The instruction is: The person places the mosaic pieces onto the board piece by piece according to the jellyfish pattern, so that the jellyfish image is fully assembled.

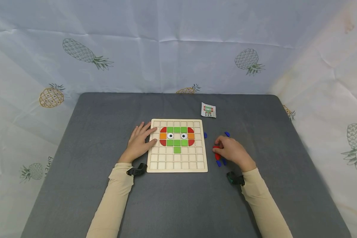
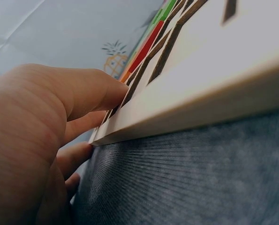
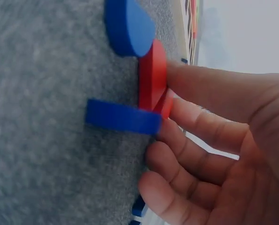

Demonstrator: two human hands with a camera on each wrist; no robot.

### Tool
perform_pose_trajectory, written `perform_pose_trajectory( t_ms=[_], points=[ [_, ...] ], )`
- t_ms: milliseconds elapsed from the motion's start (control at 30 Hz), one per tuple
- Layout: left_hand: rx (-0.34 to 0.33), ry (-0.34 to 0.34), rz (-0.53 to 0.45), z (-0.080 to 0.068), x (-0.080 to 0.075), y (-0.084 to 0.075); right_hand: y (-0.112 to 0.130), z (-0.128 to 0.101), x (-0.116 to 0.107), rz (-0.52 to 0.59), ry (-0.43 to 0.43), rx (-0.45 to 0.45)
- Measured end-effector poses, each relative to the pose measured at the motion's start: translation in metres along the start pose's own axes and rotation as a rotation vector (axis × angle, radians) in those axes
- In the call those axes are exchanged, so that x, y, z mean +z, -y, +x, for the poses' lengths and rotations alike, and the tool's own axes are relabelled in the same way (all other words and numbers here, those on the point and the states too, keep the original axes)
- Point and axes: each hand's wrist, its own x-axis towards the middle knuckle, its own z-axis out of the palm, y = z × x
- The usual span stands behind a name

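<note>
Head view: a person in cream sleeves sits at a grey bench (image 1: 107,125) with a square wooden grid board (image 1: 177,165) in front of them. Part of the grid is filled with green, red and orange tiles and two white eye pieces, forming a face near the top.

The left hand (image 1: 139,142) lies flat with straight fingers, its fingertips resting on the board's left edge and the first column of cells. The left wrist view shows the fingers (image 2: 90,91) lying over the board's rim.

The right hand (image 1: 230,150) sits on the bench to the right of the board, apart from it. Its curled fingers touch a red piece (image 3: 152,77) lying on the bench right at the fingertips; the right wrist view shows the thumb and forefinger on either side of it. Blue pieces (image 3: 123,117) lie touching the red one, with more blue pieces scattered near the hand, between it and the board.

A small pattern card (image 1: 208,110) lies further back on the bench, well apart from both hands.
</note>
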Motion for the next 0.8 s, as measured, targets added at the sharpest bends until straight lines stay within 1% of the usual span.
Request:
perform_pose_trajectory(
  t_ms=[133, 300, 400, 500, 600, 667, 800],
  points=[
    [0.000, 0.002, -0.002, 0.000, 0.000, -0.001, 0.001, 0.000, -0.002, -0.003, -0.028, -0.011],
    [-0.004, 0.001, 0.000, 0.000, 0.000, 0.000, 0.001, 0.000, -0.006, 0.033, -0.074, -0.024],
    [-0.002, 0.001, 0.007, 0.001, 0.000, -0.001, 0.003, 0.000, -0.007, 0.090, -0.111, -0.050],
    [-0.001, 0.001, 0.006, 0.001, 0.000, 0.000, 0.009, 0.001, -0.008, 0.178, -0.128, -0.088],
    [0.000, -0.001, 0.004, 0.000, 0.001, 0.000, 0.017, 0.004, -0.010, 0.267, -0.114, -0.117],
    [0.001, 0.000, 0.004, 0.000, 0.001, 0.000, 0.024, 0.006, -0.010, 0.318, -0.099, -0.118],
    [0.004, -0.001, 0.008, 0.000, 0.001, 0.000, 0.038, 0.011, -0.008, 0.364, -0.085, -0.145]
  ],
)
